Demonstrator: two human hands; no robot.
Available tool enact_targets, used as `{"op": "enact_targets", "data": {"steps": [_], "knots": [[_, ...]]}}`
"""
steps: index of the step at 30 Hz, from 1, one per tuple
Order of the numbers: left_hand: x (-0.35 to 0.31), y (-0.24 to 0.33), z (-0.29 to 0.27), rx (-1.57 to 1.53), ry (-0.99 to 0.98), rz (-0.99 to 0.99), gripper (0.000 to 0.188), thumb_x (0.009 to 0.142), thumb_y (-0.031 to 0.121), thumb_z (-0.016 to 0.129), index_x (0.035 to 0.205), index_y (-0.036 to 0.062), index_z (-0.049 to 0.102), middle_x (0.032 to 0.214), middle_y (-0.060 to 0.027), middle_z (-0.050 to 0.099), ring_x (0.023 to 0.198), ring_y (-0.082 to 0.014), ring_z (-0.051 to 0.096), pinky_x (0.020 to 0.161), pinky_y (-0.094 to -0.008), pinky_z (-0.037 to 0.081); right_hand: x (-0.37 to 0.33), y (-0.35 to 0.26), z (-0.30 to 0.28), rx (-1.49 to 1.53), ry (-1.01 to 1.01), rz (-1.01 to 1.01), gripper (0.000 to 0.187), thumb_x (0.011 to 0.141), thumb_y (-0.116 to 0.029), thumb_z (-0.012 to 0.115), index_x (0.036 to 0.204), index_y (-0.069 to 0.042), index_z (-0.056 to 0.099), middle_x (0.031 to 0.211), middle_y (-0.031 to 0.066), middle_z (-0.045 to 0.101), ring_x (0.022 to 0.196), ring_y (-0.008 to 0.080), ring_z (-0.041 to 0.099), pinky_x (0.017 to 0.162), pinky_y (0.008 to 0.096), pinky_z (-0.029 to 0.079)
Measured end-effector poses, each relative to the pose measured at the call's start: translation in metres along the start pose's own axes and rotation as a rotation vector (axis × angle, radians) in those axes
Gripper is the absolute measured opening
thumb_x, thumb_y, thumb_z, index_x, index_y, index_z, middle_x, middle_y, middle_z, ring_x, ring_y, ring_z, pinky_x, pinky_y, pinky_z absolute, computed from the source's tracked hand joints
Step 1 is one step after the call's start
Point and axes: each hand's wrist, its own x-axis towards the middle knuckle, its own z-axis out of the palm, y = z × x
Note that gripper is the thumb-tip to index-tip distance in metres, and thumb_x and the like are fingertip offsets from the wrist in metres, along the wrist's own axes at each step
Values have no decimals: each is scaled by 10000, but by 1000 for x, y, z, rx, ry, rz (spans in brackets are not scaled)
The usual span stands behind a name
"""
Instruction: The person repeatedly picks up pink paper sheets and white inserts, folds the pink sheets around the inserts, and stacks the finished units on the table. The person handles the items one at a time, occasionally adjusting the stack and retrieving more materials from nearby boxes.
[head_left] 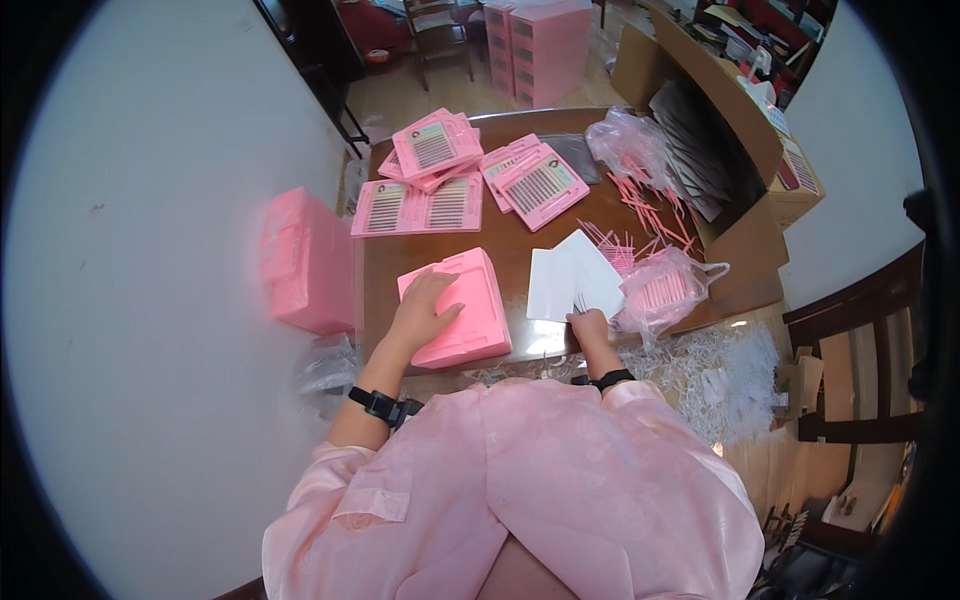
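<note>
My left hand (428, 308) lies with fingers spread on top of a stack of pink plastic trays (470, 315) near the table's front edge. The top tray has moulded recesses and nothing in it that I can make out. To the right, my right hand (588, 325) is closed around thin metal tweezers (581, 301), their prongs pointing away from me. They are over white sheets (552, 285) that overlap on the table. Beside that hand sits a clear plastic bag (665, 290) full of pink sticks, with loose pink sticks (610, 247) just behind.
Pink eyelash trays (420, 205) with dark rows are piled at the back left, and more trays (542, 188) lie at back centre. A large open cardboard box (745, 235) borders the right. Left of the table stands a pink bin (310, 265). Shredded clear plastic (720, 385) covers the floor at right.
</note>
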Motion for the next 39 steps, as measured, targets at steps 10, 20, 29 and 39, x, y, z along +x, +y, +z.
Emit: {"op": "enact_targets", "data": {"steps": [10,20,29,39], "knots": [[3,-26,-10,-734,245,-466,633,964,240,670,1504,40,408,1389,-211,554,1317,-311,514,1106,-401,414,1,-38,-43,305,-55,-374,229,853,-223,759,794,-18,679,706,65,659,605,192,607,586,349,474],[66,26,-17,-2142,14,-337,1021,862,796,483,1558,71,305,1504,-211,439,1346,-383,479,1131,-533,375,-124,-144,-106,1041,-1035,-255,238,981,-202,664,816,-148,501,667,-78,416,503,27,317,453,197,242],[55,45,-35,-1945,-133,-212,1102,825,904,343,1526,53,350,1448,-267,489,1247,-418,572,978,-576,525,-153,-142,-74,687,-610,-381,219,989,-292,653,979,-92,564,697,-83,432,555,43,365,479,211,295],[49,46,-2,-1677,-389,-116,1034,851,868,267,1586,142,251,1352,-111,562,1110,-247,633,891,-432,572,-180,-184,-81,142,157,-714,221,990,-251,521,1010,-73,651,877,157,698,844,377,667,762,463,519]]}}
